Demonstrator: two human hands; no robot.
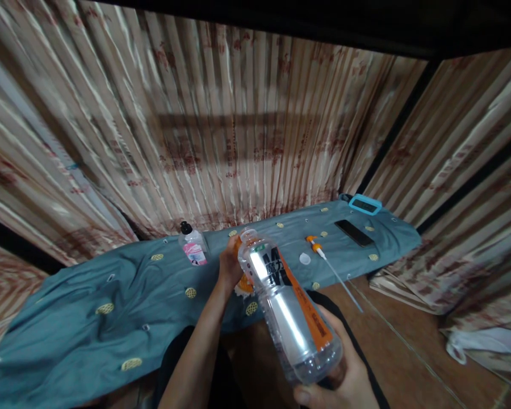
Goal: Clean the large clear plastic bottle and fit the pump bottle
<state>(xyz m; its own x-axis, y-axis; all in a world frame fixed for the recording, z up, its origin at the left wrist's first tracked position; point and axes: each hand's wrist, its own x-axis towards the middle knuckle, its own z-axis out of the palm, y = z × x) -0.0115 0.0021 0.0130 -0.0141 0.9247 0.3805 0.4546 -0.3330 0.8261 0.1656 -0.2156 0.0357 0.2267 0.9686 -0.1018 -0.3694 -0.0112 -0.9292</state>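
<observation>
My right hand [340,372] is closed around the base of a clear plastic drink bottle [287,307] with a silver and orange label. The bottle tilts, with its uncapped neck pointing away to the upper left. My left hand [231,264] is closed beside that neck on what looks like an orange bottle [246,284], mostly hidden behind the clear one. An orange pump head with a long tube [317,248] lies to the right on the cloth. Near it lies a small whitish disc [305,259]. Any liquid in the clear bottle cannot be made out.
A clear bottle with a black pump and pink label [193,245] stands left of my hands. On the right lie a dark phone [354,233] and a blue-framed object [365,204]. Teal patterned cloth [153,284] covers the narrow surface. Striped curtains [238,125] hang behind it.
</observation>
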